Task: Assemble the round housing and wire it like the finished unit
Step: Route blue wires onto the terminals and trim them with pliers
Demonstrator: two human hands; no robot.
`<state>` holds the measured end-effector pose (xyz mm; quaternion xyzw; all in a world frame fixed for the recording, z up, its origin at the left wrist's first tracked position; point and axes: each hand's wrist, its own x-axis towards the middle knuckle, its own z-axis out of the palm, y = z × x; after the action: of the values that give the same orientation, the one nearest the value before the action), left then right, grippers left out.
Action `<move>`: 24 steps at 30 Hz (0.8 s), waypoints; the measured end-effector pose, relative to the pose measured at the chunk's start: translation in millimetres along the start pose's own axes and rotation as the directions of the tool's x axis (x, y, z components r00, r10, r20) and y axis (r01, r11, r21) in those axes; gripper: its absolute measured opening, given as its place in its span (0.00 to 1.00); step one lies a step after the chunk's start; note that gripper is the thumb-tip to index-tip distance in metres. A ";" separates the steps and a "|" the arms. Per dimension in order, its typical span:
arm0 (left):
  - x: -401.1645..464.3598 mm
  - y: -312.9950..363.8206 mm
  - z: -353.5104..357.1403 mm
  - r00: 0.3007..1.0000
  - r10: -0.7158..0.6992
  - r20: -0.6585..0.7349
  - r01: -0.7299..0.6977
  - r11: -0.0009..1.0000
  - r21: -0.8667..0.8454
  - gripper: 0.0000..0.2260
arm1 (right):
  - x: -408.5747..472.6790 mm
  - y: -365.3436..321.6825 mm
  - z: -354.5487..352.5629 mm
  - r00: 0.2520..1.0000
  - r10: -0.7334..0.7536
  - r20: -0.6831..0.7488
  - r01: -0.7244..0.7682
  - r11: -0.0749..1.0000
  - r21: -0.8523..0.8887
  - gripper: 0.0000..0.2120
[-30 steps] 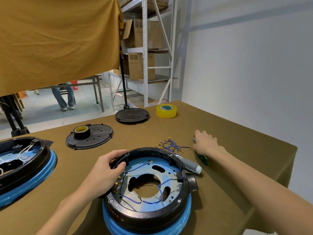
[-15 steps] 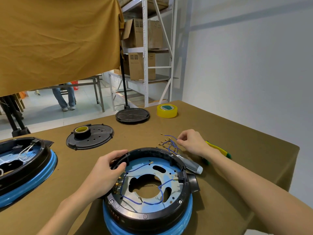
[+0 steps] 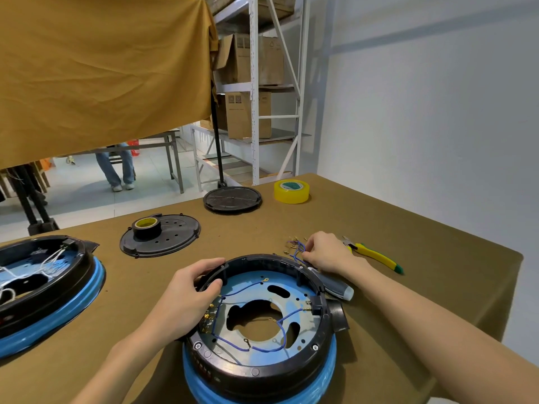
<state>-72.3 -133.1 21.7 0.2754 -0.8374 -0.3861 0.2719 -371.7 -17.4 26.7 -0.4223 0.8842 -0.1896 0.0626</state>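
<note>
The worktop (image 3: 408,228) in front of you carries everything, and the biggest piece on it is the finished unit (image 3: 43,290) at your far left, its white leads already routed inside. Directly below you stands the round housing (image 3: 259,368), black ring on a blue base, open side up, with a few blue leads already run across its blue inner plate.

Your left hand (image 3: 186,298) steadies that housing: its fingers (image 3: 210,262) curl over the far-left rim with the thumb pressing the inside wall, so it has a firm hold. Two black cover plates lie further back, the nearer one (image 3: 160,237) with a tape ring on it, and a yellow tape roll (image 3: 291,191) sits near the back edge.

Your right hand (image 3: 326,253) is just past the housing's far-right rim, curled down onto the bundle of loose blue wires (image 3: 296,249); it appears to pinch one strand, though the fingertips are hidden. That bundle lies beyond the rim, so the chosen wire has to come back toward you and leftward into the ring, and the right hand is the nearer one for that. A grey-handled screwdriver (image 3: 335,285) lies touching the rim under your wrist, and yellow-handled pliers (image 3: 373,253) lie just right of the hand.
</note>
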 end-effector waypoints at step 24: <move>-1.8 2.4 -0.3 1.000 0.002 -0.003 -0.002 1.000 0.018 0.18 | -3.1 5.9 -9.7 0.986 -0.041 -0.163 0.082 0.963 0.256 0.01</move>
<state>-71.5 -130.7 23.4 0.2775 -0.8406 -0.3781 0.2709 -376.6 -8.9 33.1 -0.4214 0.8401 -0.3390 0.0424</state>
